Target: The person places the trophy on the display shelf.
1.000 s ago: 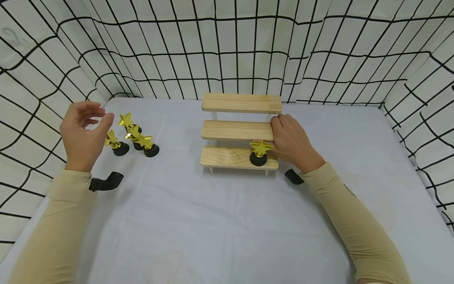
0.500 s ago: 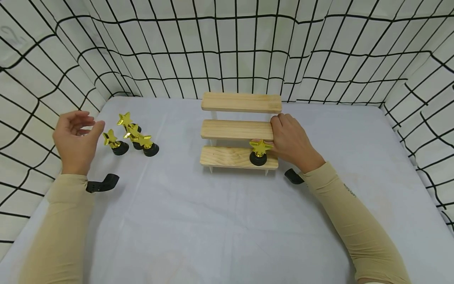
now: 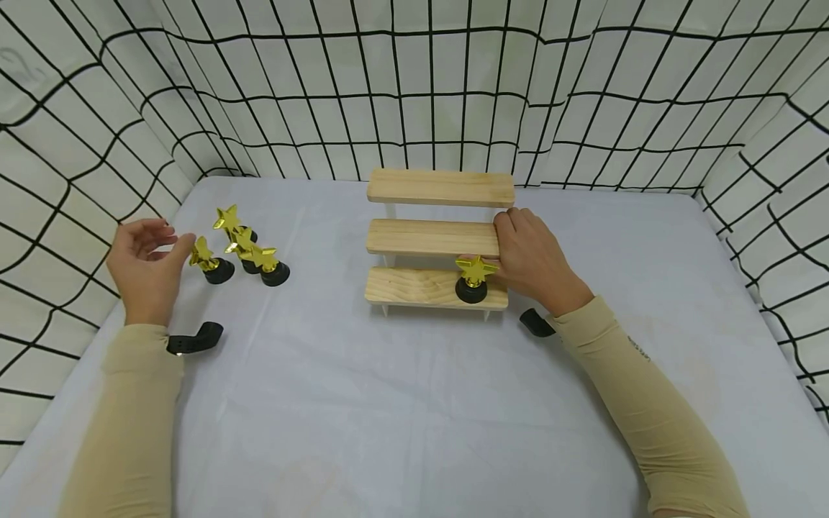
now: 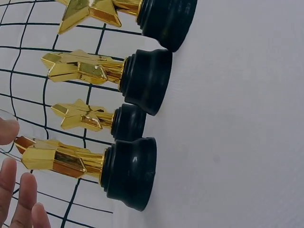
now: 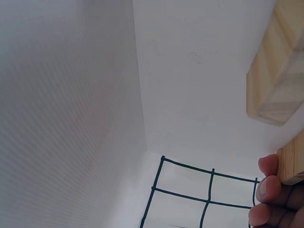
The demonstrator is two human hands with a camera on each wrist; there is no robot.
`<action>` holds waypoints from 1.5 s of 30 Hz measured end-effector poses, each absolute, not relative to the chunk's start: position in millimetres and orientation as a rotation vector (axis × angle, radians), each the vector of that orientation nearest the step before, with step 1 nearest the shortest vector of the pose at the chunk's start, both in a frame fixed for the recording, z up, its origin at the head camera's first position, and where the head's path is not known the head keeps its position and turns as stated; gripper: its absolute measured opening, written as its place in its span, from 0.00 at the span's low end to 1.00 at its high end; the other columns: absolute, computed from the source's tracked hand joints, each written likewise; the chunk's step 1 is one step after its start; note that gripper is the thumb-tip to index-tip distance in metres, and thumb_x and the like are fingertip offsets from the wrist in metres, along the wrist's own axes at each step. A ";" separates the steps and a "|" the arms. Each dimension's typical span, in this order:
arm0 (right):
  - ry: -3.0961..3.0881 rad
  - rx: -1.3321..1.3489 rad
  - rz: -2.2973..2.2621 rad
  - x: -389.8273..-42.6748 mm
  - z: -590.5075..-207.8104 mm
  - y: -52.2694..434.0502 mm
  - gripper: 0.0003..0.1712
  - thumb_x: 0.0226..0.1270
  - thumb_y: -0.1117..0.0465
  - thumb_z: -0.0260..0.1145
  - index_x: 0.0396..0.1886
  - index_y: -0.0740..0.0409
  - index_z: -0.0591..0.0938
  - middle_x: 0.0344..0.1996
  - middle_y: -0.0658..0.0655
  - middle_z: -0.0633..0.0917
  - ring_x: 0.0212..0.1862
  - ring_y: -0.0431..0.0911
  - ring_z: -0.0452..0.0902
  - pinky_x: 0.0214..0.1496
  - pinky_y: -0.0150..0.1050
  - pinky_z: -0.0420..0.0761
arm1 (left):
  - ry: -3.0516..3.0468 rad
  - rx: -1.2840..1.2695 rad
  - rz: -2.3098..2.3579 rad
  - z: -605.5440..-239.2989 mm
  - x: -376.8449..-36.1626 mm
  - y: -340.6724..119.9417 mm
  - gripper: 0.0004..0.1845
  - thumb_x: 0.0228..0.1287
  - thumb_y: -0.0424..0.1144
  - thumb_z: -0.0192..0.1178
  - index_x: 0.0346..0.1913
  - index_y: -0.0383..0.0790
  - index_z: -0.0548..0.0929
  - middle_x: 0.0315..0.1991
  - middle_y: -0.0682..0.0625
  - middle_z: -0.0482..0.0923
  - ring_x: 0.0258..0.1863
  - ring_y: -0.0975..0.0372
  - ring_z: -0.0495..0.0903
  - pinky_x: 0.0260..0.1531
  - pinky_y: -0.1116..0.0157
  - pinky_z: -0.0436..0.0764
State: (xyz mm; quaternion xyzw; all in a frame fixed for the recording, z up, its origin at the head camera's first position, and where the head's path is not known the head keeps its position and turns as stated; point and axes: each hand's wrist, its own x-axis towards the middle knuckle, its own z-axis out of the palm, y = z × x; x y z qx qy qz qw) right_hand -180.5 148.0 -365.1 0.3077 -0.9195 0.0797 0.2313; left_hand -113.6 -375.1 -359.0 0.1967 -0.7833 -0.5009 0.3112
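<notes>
Several small trophies, each a gold star on a round black base, stand grouped at the left of the table. My left hand (image 3: 150,270) is beside the leftmost trophy (image 3: 219,270), holding nothing. In the left wrist view its thumb and fingertips (image 4: 27,187) lie around the star tip of the nearest trophy (image 4: 128,173), with a gap between them. My right hand (image 3: 532,252) grips the right end of the middle board (image 3: 430,237) of a three-tier wooden display stand (image 3: 440,188). One more trophy (image 3: 473,288) stands upright on the lowest board (image 3: 408,286), at its right end.
A white cloth (image 3: 363,410) covers the table. Black wire grid (image 3: 414,93) against white walls rises behind and at both sides. The black strap parts (image 3: 194,338) on the wrists stick out over the table.
My left hand first drew back left and toward me, then moved right again, close to the leftmost trophy. The right hand, the stand and the trophies have stayed put.
</notes>
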 end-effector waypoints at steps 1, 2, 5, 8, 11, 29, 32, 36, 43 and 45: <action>-2.528 0.846 0.220 -180.4 -365.2 147.9 0.59 0.61 0.15 0.34 0.43 0.71 0.75 0.32 0.64 0.78 0.33 0.56 0.70 0.33 0.46 0.74 | -2.064 0.517 -1.324 -360.9 -113.6 -375.9 0.22 0.62 0.37 0.73 0.58 0.49 0.81 0.43 0.68 0.79 0.46 0.75 0.79 0.46 0.76 0.73; -2.528 0.846 0.219 -180.3 -365.2 147.8 0.60 0.61 0.15 0.34 0.43 0.71 0.75 0.32 0.65 0.79 0.33 0.56 0.71 0.33 0.46 0.75 | -2.057 0.517 -1.332 -362.6 -113.7 -376.5 0.22 0.62 0.37 0.73 0.58 0.49 0.81 0.43 0.68 0.79 0.46 0.75 0.79 0.46 0.76 0.73; -2.527 0.846 0.215 -179.8 -365.1 147.6 0.60 0.61 0.15 0.34 0.44 0.71 0.75 0.33 0.65 0.79 0.33 0.56 0.71 0.33 0.46 0.76 | -2.040 0.507 -1.358 -367.2 -114.1 -378.1 0.23 0.60 0.37 0.74 0.58 0.48 0.81 0.44 0.67 0.79 0.45 0.74 0.80 0.46 0.75 0.74; -2.525 0.844 0.219 -179.4 -364.6 147.7 0.60 0.62 0.15 0.33 0.43 0.71 0.75 0.32 0.65 0.79 0.33 0.56 0.71 0.32 0.46 0.75 | -2.030 0.502 -1.387 -370.5 -114.5 -378.6 0.24 0.59 0.37 0.76 0.58 0.48 0.81 0.44 0.66 0.80 0.46 0.73 0.80 0.46 0.75 0.74; -2.526 0.842 0.228 -179.5 -364.3 147.9 0.60 0.62 0.15 0.33 0.43 0.71 0.75 0.31 0.64 0.78 0.32 0.56 0.70 0.32 0.46 0.73 | -2.041 0.500 -1.389 -372.6 -114.4 -378.2 0.24 0.59 0.38 0.76 0.58 0.50 0.81 0.45 0.66 0.80 0.47 0.72 0.79 0.47 0.75 0.73; -2.559 0.849 0.236 -179.0 -364.1 148.1 0.50 0.66 0.21 0.55 0.43 0.71 0.74 0.30 0.62 0.75 0.32 0.55 0.69 0.33 0.45 0.72 | -2.243 0.563 -1.377 -384.4 -113.3 -380.5 0.30 0.60 0.38 0.75 0.63 0.55 0.75 0.50 0.70 0.73 0.50 0.75 0.76 0.47 0.82 0.75; -2.545 0.847 0.249 -179.5 -364.4 148.3 0.56 0.65 0.17 0.38 0.41 0.70 0.74 0.29 0.62 0.74 0.31 0.55 0.68 0.32 0.45 0.71 | -2.297 0.594 -1.347 -386.5 -113.6 -382.4 0.31 0.60 0.40 0.76 0.64 0.55 0.75 0.49 0.71 0.70 0.50 0.76 0.74 0.46 0.84 0.74; -2.539 0.845 0.257 -179.0 -364.0 147.9 0.59 0.63 0.15 0.31 0.40 0.69 0.73 0.28 0.61 0.74 0.31 0.55 0.68 0.32 0.45 0.71 | -2.388 0.632 -1.289 -389.5 -114.0 -385.7 0.32 0.60 0.42 0.76 0.65 0.56 0.74 0.45 0.69 0.67 0.47 0.76 0.72 0.43 0.88 0.75; -2.547 0.838 0.263 -178.8 -363.6 146.6 0.59 0.62 0.15 0.32 0.41 0.70 0.74 0.29 0.62 0.75 0.32 0.56 0.69 0.33 0.45 0.72 | -2.438 0.634 -1.290 -392.7 -111.1 -387.2 0.30 0.59 0.39 0.76 0.59 0.62 0.73 0.45 0.68 0.65 0.46 0.77 0.72 0.42 0.90 0.76; -2.540 0.840 0.270 -178.9 -363.5 146.8 0.60 0.62 0.15 0.32 0.41 0.71 0.75 0.29 0.62 0.75 0.31 0.56 0.69 0.32 0.46 0.72 | -2.445 0.630 -1.299 -392.6 -110.5 -387.1 0.28 0.59 0.39 0.76 0.56 0.64 0.72 0.46 0.68 0.66 0.45 0.78 0.73 0.42 0.90 0.76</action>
